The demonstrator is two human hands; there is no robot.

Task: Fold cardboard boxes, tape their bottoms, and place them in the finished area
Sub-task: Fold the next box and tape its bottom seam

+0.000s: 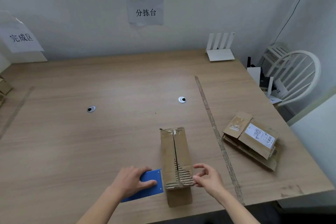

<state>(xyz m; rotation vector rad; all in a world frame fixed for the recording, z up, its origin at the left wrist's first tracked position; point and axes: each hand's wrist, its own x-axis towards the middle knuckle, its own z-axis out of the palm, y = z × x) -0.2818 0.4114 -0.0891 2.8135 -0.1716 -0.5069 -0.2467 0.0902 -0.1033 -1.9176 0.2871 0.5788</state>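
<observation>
A folded cardboard box (pixel 175 152) stands on the wooden table (pixel 91 142) near the front edge, its bottom flaps up and meeting along a centre seam, with torn corrugation at the near end. My left hand (pixel 133 179) grips a blue tape dispenser (pixel 151 185) pressed against the box's left near side. My right hand (pixel 207 175) is at the box's right near corner, fingers loosely curled, thumb and fingertips touching the edge; whether it pinches tape I cannot tell.
A stack of flattened boxes (pixel 251 140) with a white label lies at the right. A long tape strip (pixel 216 132) divides the table. A router (pixel 221 49) stands at the back, a white chair (pixel 294 74) beyond the right edge. A sign (pixel 21 37) hangs at the left.
</observation>
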